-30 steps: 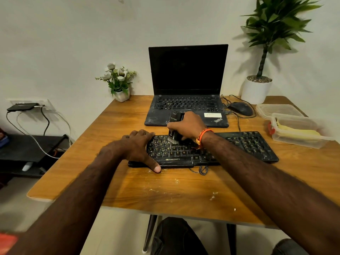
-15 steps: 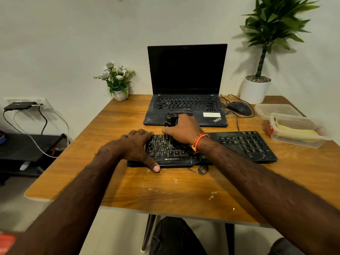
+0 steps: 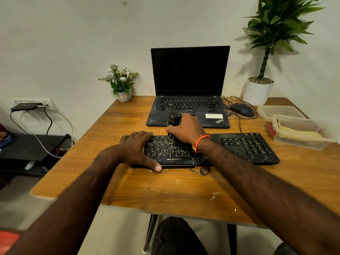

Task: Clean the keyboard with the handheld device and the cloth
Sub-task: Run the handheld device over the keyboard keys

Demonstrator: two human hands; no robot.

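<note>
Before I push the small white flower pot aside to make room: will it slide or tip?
The flower pot looks small with stems rising well above it, so it is probably light and top-heavy. Pushed low, it should slide on the smooth wooden table; pushed high, it may tip.

Both bare forearms are reaching forward. Left hand [image 3: 135, 149] is lying flat, palm down, fingers spread, thumb stretched toward the body. Right hand [image 3: 185, 129] is curling in a closed fist-like grip, wrist wearing an orange thread band [image 3: 199, 142].
</note>
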